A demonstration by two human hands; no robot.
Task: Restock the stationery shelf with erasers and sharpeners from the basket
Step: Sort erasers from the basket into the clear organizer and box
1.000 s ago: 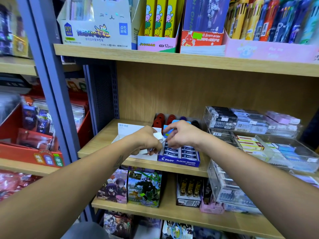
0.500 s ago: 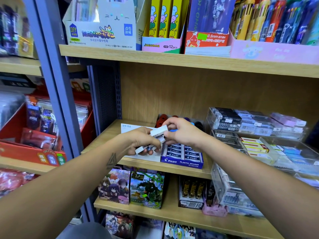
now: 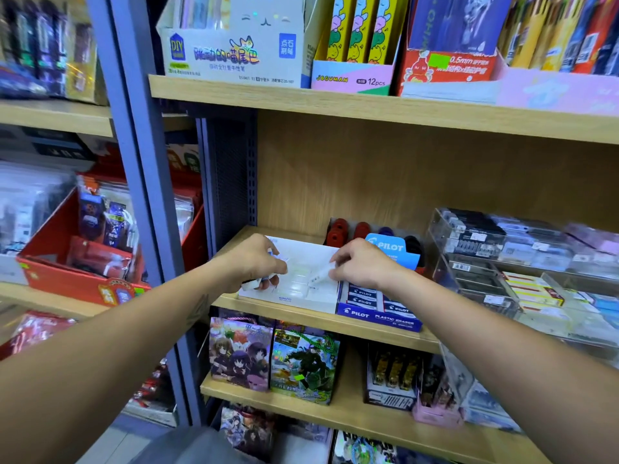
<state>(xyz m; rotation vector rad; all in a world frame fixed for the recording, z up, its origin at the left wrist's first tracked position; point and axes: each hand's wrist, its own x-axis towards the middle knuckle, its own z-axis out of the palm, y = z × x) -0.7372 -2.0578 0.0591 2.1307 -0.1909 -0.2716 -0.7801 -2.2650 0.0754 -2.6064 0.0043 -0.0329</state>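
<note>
Both my hands reach over the middle wooden shelf (image 3: 321, 321). My left hand (image 3: 256, 262) is closed around a few small white erasers at the left side of a white Kokuyo display box (image 3: 291, 296). My right hand (image 3: 360, 266) pinches one white eraser (image 3: 318, 276) and holds it low over the same white box, near its right side. Just to the right stands a blue Pilot plastic eraser box (image 3: 378, 311) with rows of erasers. The basket is out of view.
Red and dark round items (image 3: 348, 231) stand behind the boxes. Clear acrylic bins (image 3: 502, 259) of stationery fill the shelf's right side. A pen box (image 3: 231, 45) sits on the shelf above. Card packs (image 3: 271, 360) are on the shelf below. A blue upright (image 3: 140, 162) stands to the left.
My right hand has carried a white eraser from beside my left hand down toward the white box. My left hand has shifted slightly left, still holding erasers. The view has moved closer.
</note>
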